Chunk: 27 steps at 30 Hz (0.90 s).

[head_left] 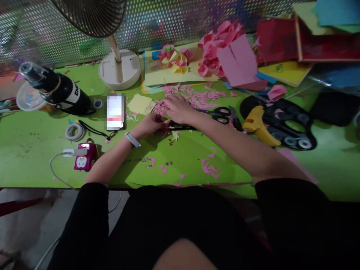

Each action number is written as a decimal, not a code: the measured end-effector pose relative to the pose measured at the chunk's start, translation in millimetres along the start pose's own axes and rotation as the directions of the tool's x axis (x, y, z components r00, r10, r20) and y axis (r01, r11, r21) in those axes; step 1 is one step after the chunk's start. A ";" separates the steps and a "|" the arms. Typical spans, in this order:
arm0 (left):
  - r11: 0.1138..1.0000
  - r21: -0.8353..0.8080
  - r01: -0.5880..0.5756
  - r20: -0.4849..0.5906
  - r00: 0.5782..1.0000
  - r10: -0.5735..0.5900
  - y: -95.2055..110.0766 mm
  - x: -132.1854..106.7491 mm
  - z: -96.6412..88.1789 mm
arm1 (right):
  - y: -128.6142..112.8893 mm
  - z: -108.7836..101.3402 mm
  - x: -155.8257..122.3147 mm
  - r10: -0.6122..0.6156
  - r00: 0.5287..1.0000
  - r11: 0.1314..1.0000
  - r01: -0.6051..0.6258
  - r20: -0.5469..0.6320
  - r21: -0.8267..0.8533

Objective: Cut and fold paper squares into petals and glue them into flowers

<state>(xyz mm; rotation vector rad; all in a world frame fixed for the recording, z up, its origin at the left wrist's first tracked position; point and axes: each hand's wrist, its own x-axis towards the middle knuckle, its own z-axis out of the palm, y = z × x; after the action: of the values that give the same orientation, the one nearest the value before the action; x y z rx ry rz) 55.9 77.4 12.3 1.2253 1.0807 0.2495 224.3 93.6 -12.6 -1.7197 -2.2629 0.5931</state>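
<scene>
My left hand (153, 124), with a pale band on its wrist, is low over the green table. Its fingers are pressed together beside a dark slim object (184, 128); what they hold, if anything, is too small to make out. Palm down, my right hand (177, 108) lies over the pink paper scraps (201, 98), its fingers stretched to the left. Black-handled scissors (222, 114) lie right of it, partly behind my forearm. A stack of pale yellow paper squares (140, 104) is just beyond my left hand.
Along the left are a phone (115, 112), a black bottle (67, 90), a tape roll (74, 132) and a pink power adapter (86, 156). A fan (119, 69) stands behind. To the right are a yellow-handled glue gun (260, 125), pink folded paper (222, 41) and red folders (277, 39).
</scene>
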 end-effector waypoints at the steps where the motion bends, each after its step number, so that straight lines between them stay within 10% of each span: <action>1: 1.000 -0.001 -0.002 0.001 1.000 0.002 0.3 -0.3 0.2 | -0.8 -0.6 -0.2 0.003 1.000 1.000 -0.003 0.002 -0.001; 20: 0.975 0.215 -0.055 -0.088 0.993 0.076 9.1 -13.6 -2.5 | -8.7 -2.8 -5.5 0.007 1.000 0.999 -0.008 -0.023 -0.043; 27: 0.718 0.633 -0.288 -0.267 0.789 0.553 44.8 -32.7 -12.7 | -2.9 -0.3 -6.3 -0.022 0.999 1.000 0.021 -0.024 -0.019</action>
<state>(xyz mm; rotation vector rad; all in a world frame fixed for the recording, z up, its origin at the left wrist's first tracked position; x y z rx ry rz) 46.1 80.4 68.3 2.0468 1.2911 0.6322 223.8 86.9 -10.7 -1.6996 -2.2740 0.5455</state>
